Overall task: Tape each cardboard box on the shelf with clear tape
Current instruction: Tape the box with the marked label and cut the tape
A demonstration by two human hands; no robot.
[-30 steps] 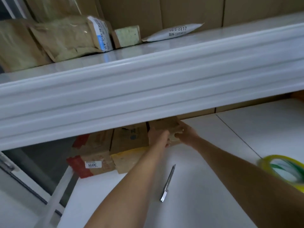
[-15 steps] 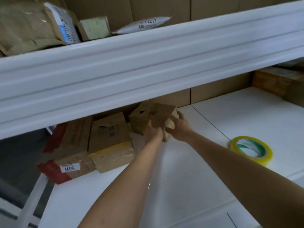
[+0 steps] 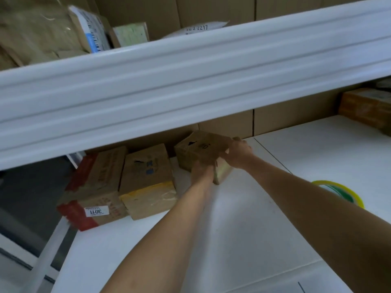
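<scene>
— So where is the box to be taped?

— At the back of the lower shelf (image 3: pixel 275 208), under the white beam; the small cardboard box (image 3: pixel 201 148) sits tilted, just right of two larger boxes, one with yellow tape (image 3: pixel 148 182) and one with red tape (image 3: pixel 93 187); both hands are on it.

— How are they holding it?

— The left hand (image 3: pixel 203 170) grips the near lower edge, fingers curled under; the right hand (image 3: pixel 239 153) wraps the right corner; neither is free.

— And the tape?

— The tape roll (image 3: pixel 338 193) lies on the shelf to the right, well apart from the box, partly behind the right forearm.

— What makes this step go well?

— I would draw the box forward clear of the beam, set it flat with the flap seam up; keep one hand pressing the flaps shut; only then free the other for the roll; taping under the beam looks cramped.
</scene>
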